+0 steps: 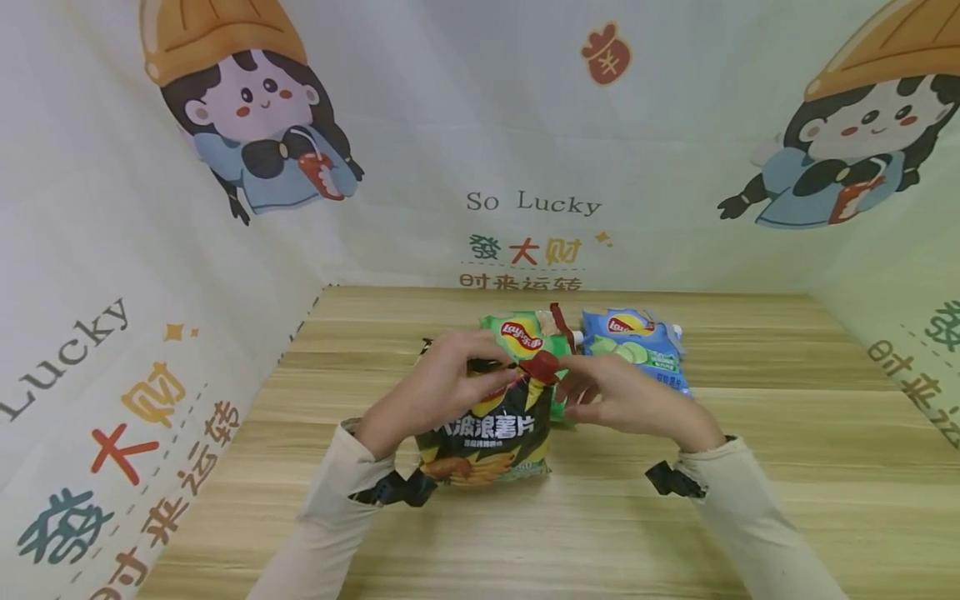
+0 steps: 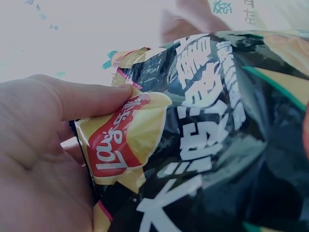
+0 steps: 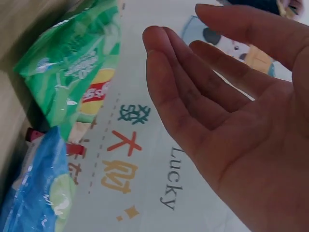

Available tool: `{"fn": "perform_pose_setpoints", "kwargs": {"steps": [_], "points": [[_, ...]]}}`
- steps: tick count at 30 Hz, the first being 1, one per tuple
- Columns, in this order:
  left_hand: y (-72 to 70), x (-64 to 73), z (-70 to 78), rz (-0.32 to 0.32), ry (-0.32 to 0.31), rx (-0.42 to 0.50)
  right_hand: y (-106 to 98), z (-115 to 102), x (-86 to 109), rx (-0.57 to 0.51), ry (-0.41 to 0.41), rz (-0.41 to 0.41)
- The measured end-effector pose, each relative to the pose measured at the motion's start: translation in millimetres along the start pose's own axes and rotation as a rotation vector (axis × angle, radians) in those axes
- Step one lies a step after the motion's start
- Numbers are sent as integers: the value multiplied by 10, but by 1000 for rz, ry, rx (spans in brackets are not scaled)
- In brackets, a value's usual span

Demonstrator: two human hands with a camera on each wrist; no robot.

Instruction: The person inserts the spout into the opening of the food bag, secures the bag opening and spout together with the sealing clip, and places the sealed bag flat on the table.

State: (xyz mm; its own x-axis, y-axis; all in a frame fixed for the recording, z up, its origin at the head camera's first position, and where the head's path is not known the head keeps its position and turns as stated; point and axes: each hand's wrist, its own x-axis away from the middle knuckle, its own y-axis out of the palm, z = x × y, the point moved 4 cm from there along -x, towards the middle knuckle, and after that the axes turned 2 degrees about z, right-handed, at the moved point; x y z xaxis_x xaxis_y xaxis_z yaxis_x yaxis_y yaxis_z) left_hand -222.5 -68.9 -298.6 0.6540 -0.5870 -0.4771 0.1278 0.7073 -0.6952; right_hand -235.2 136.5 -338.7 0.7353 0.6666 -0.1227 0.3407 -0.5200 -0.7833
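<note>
My left hand (image 1: 457,379) pinches the top edge of a black bag of wavy potato chips (image 1: 487,442), which stands upright on the table. In the left wrist view, the thumb (image 2: 104,99) presses on the front of the bag beside its red and yellow logo (image 2: 120,140). At the bag's upper right corner sits a dark red piece (image 1: 540,367) resembling a bag clip. My right hand (image 1: 622,392) is just right of that piece, its fingertips close to it. Seen from the right wrist, those fingers (image 3: 169,87) are loosely bent and hold nothing.
Behind the black bag, a green Lay's bag (image 1: 525,333) has a red strip (image 1: 562,323) at its top right. A blue Lay's bag (image 1: 633,346) lies to its right, with white ends showing at its top. Printed cloth walls (image 1: 525,125) surround the wooden table (image 1: 750,358).
</note>
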Motion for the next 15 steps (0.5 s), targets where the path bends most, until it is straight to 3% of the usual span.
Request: {"fn": "perform_pose_setpoints", "kwargs": {"steps": [3,8,15], "points": [[-99,56,-21,33,0,-7,102,64,-79,35,2,-6],[-339,210,-78,89,0,-99,300,92,-224,112,-33,-3],[-679,462,-203,133,-118,-171,585,50,-389,115,-93,18]]}}
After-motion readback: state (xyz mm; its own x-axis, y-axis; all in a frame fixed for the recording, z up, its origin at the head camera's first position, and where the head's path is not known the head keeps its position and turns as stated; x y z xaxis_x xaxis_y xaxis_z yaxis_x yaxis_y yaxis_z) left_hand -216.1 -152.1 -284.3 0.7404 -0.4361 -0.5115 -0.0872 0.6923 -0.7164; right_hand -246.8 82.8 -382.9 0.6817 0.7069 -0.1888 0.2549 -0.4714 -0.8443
